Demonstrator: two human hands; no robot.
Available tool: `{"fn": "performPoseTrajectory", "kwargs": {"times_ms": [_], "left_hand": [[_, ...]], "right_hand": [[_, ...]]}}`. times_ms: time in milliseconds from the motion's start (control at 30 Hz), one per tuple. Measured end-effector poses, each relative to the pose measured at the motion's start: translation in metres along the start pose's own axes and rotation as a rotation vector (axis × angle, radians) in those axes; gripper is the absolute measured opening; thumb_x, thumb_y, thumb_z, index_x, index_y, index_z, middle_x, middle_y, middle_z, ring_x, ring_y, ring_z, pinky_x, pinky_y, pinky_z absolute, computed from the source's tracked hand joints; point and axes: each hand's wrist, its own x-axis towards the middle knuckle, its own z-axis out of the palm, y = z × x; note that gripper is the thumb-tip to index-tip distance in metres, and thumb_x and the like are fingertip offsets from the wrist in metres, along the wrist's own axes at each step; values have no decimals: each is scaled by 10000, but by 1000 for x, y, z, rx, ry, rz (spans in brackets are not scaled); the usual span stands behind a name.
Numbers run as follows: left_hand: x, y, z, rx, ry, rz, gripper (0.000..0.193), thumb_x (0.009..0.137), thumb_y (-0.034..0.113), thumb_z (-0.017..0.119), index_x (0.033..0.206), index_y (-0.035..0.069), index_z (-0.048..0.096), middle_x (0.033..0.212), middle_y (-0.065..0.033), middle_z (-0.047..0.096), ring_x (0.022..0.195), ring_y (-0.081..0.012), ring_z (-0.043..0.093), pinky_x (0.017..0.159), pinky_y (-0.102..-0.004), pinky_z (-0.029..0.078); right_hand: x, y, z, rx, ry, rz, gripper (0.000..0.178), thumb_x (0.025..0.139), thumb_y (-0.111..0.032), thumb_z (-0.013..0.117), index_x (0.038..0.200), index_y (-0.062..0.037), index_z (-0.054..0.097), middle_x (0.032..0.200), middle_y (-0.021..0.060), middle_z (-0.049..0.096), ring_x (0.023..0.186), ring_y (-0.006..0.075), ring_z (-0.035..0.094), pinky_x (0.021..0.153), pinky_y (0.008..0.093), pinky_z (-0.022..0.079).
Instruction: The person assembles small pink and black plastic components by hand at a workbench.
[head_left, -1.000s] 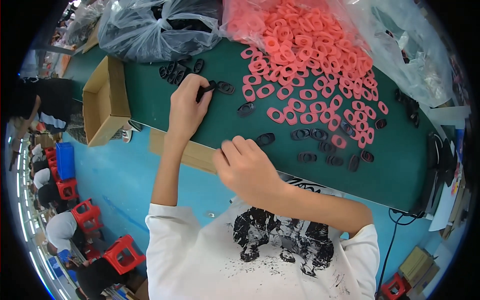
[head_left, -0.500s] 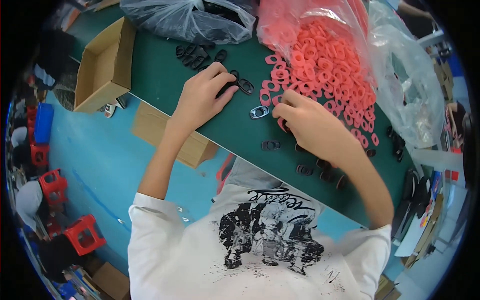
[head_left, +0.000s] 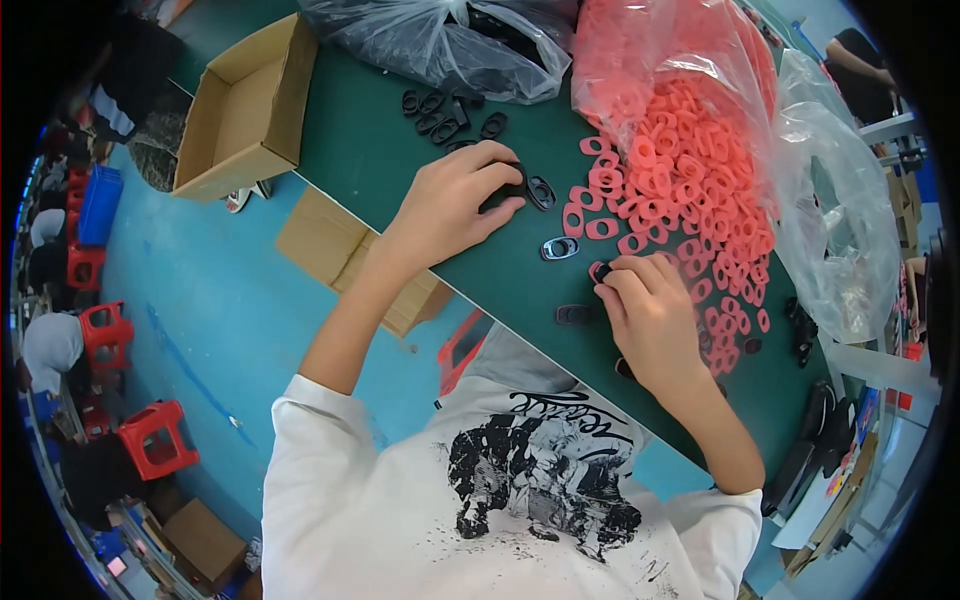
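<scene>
My left hand point(head_left: 455, 208) rests on the green table, its thumb and fingers curled round a black oval piece point(head_left: 512, 187), partly hidden. Touching or just beyond the fingertips lies another black oval ring point(head_left: 541, 193). My right hand point(head_left: 652, 312) pinches a small black piece with a pink edge point(head_left: 599, 271) between thumb and fingers. Between the hands sits a shiny dark oval piece point(head_left: 560, 248) with a hole. A flat dark piece point(head_left: 573, 315) lies nearer me, left of my right hand. Loose pink oval rings point(head_left: 602, 229) spread beyond the right hand.
A heap of pink rings point(head_left: 690, 150) spills from a clear plastic bag point(head_left: 640, 40). Several black pieces point(head_left: 436, 120) lie near a bag of dark parts point(head_left: 440, 50). An open cardboard box point(head_left: 245, 110) stands at the far left. Crumpled plastic point(head_left: 835, 220) lies right.
The whole view has shifted, so the table sits farther right and lower. My right hand has turned, its wrist coming nearer me, and the pinched piece shows more clearly. My left hand stays put.
</scene>
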Motion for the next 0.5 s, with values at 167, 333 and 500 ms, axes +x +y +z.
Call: {"fn": "performPoseTrajectory", "kwargs": {"times_ms": [167,333,500], "left_hand": [[-1,-1,1,12,47,-29,204,782,124,776,923,55,645,1037,-65,640,803,-262,655,674,-346,536],[0,-1,-3,-126,86,-140,195,820,101,761,927,19,620,1010,-79,642,692,-240,626,612,-324,511],[-3,-3,-4,-192,82,-118,181,830,47,742,953,-3,618,988,-84,645,668,-211,603,594,-308,494]], "right_hand": [[0,-7,7,-85,21,-98,140,764,21,727,859,13,625,934,119,644,857,307,609,768,390,507],[7,-1,2,187,37,73,132,764,12,741,834,10,630,919,122,659,850,297,644,746,390,520],[8,3,2,152,12,46,121,778,5,735,843,8,632,929,118,658,869,300,644,762,388,520]]}}
